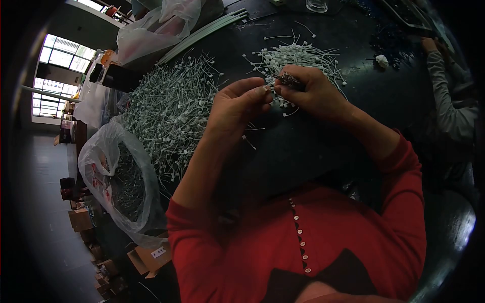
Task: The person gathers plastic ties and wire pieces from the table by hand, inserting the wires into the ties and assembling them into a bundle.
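Both my hands are raised over the dark table, close together. My left hand (237, 106) has thumb and fingers pinched at a tiny part, too small to name. Just right of it, my right hand (313, 91) is closed around a small bundle of metallic-looking pieces (288, 78) that sticks out between thumb and fingers. Behind the hands lies a pile of white cables with small connectors (298, 55). A larger pile of similar cables (166, 111) spreads to the left of my left hand.
An open clear plastic bag (154, 197) with thin pieces hangs at the left table edge. Long pale rods (207, 30) and another plastic bag (156, 30) lie at the back left. A glass (317, 6) stands at the back. At right is a co-worker's sleeved arm (442, 86).
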